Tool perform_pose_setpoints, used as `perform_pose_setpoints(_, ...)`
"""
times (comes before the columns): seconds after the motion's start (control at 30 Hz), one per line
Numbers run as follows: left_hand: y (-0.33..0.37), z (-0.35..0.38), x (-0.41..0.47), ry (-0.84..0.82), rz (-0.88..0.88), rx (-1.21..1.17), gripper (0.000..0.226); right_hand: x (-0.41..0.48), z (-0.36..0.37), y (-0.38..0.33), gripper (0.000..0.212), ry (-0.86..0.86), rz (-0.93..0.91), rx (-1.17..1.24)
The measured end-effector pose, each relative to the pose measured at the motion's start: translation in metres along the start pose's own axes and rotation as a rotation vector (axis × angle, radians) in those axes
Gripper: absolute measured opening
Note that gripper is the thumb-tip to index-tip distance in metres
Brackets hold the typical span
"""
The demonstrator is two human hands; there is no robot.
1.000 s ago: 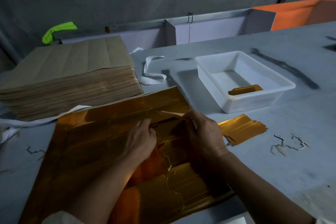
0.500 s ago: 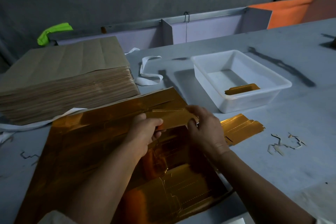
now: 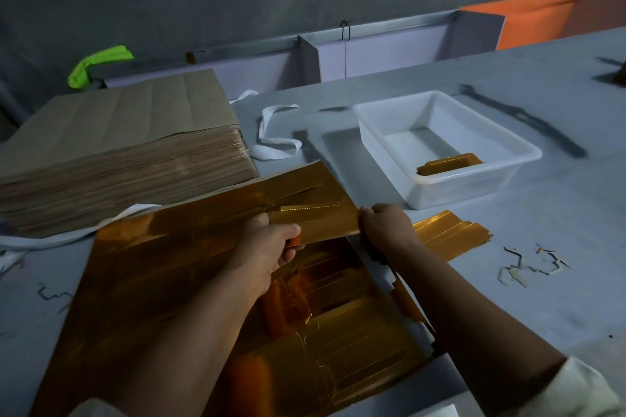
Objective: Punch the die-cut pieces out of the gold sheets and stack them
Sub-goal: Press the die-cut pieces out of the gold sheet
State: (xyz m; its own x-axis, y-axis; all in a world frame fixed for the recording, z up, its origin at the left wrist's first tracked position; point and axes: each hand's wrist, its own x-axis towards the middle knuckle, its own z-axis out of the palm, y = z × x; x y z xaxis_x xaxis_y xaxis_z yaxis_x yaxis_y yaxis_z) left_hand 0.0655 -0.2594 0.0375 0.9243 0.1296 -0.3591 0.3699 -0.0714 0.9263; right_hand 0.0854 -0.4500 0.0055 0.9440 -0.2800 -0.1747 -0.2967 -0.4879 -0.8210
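die-cut piece (image 3: 321, 220) now lifted off the gold sheet (image 3: 152, 264) | left hand (image 3: 267, 247), right hand (image 3: 386, 227) each pinch an end | looks ready for the stack (image 3: 450, 234)

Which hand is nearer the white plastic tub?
Right. The right hand pinches one end of the gold piece, just in front of the white plastic tub; the left hand grips the other end, farther left.
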Motion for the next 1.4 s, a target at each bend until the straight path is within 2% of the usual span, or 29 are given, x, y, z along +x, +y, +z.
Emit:
perform_pose_setpoints(0.27, -0.006, 0.002, 0.002, -0.01, -0.023, 0.059, 0.056, 0.001, 0.0, -0.003, 0.033, 0.032, 0.015, -0.09)
perform_pose_setpoints(0.4, -0.004, -0.007, 0.003, 0.01, -0.008, 0.109, 0.038, 0.0, -0.003, -0.003, 0.031, 0.024, -0.001, -0.137)
perform_pose_setpoints(0.6, -0.002, -0.015, 0.002, -0.003, -0.028, 0.1, 0.05, -0.003, 0.0, -0.003, 0.03, 0.043, -0.002, -0.054)
perform_pose_setpoints(0.73, -0.004, -0.013, 0.003, 0.007, -0.043, 0.073, 0.059, -0.007, -0.002, -0.007, 0.038, 0.029, -0.013, 0.041)
perform_pose_setpoints(0.9, -0.004, -0.013, 0.001, 0.0, -0.048, 0.052, 0.054, -0.007, 0.002, -0.013, 0.043, -0.026, -0.028, 0.118)
perform_pose_setpoints(1.03, -0.004, -0.017, 0.001, -0.002, -0.048, 0.044, 0.06, -0.005, 0.004, -0.014, 0.022, -0.087, -0.003, 0.128)
perform_pose_setpoints(1.1, -0.005, -0.018, 0.001, -0.001, -0.048, 0.044, 0.06, -0.003, 0.004, -0.014, 0.02, -0.076, -0.01, 0.107)
perform_pose_setpoints(1.3, -0.005, -0.02, 0.0, 0.01, -0.043, 0.02, 0.037, -0.003, 0.004, -0.012, 0.024, -0.046, 0.012, 0.094)
perform_pose_setpoints(1.4, -0.005, -0.019, -0.001, 0.004, -0.033, -0.044, 0.052, -0.004, 0.004, -0.011, 0.032, -0.035, 0.018, 0.131)
